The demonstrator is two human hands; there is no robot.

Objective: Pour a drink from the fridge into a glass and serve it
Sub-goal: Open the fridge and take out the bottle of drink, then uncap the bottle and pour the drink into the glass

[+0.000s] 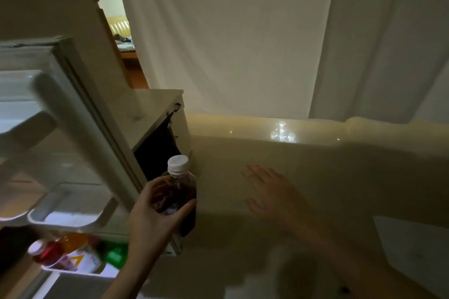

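Note:
A clear plastic bottle (181,183) of dark brown drink with a white cap stands upright in my left hand (155,221), which grips its body from below and the left. My right hand (269,192) hovers open to the right of the bottle, fingers spread, palm down over the cream counter (315,153). The fridge door (73,114) stands open at the left, blurred. No glass shows in view.
The door's lower shelf (73,262) holds several bottles with red, orange and green parts. A small white cabinet (155,109) stands between fridge and counter. A white curtain (243,31) hangs behind the counter. A doorway (124,39) opens at the upper left.

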